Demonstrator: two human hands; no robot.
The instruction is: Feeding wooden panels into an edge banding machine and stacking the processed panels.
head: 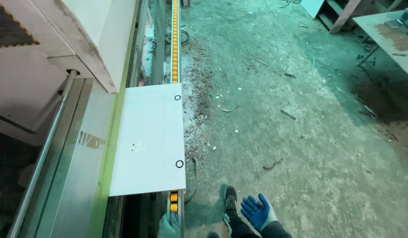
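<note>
A white rectangular panel [149, 141] with two round holes near its right edge lies flat on a machine's feed bed. It rests over a track of orange rollers [174, 39]. My left hand [169, 225], in a pale glove, sits at the bottom of the view just below the panel's near edge, beside the rollers; it holds nothing that I can see. My right hand [256, 212], in a blue-palmed glove, hangs free over the floor with fingers spread and empty. My shoe [230, 196] shows beside it.
The large cream-coloured machine housing [58, 48] and a metal rail [45, 145] fill the left side. The concrete floor [292, 123] is littered with sawdust and wood scraps. A workbench [389, 35] stands at the top right.
</note>
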